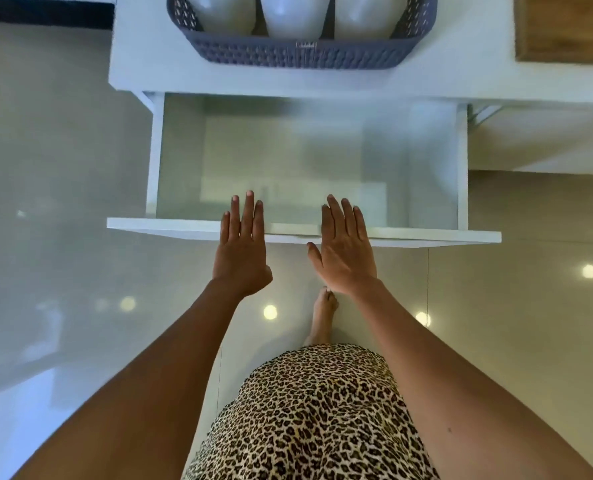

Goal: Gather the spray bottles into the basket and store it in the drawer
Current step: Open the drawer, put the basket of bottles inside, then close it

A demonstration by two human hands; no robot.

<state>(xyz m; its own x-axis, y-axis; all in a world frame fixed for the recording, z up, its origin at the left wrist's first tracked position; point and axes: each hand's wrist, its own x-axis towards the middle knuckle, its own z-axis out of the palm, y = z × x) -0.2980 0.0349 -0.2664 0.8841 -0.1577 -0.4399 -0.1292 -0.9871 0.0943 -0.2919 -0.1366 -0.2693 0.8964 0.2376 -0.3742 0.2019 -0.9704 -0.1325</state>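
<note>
Drawer open at frame centre, your left hand and right hand flat, empty, above its front. Basket holding spray bottles waits on the counter, upper centre; next, lift it in.

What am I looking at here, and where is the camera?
The camera sits on a person's head, looking down, so you see their own arms. There is no machine. The left hand and right hand are open and flat, holding nothing, at the front edge of an open, empty-looking drawer. Above it, on the white counter, stands a grey basket with three white bottles inside; their tops are out of view. A wooden board lies to the right.
</note>
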